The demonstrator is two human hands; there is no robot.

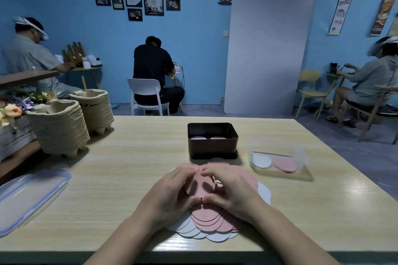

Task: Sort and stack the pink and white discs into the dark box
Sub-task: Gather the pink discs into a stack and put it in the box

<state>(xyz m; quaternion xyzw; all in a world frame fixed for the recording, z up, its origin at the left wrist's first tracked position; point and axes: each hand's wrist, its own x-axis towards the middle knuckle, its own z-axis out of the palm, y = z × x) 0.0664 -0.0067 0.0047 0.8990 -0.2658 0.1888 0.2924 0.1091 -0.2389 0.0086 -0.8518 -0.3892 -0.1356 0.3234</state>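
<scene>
Left hand (172, 191), right hand (233, 191) curling round pink discs (199, 186), squeezing bunch together. Risk: white discs (189, 229) underneath riding along into box (212, 146); loose bunch slipping, fanning out.

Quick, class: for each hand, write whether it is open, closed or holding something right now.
Left hand: closed, fingers curled round a bunch of pink discs.
Right hand: closed, fingers curled round the same pink discs.
</scene>
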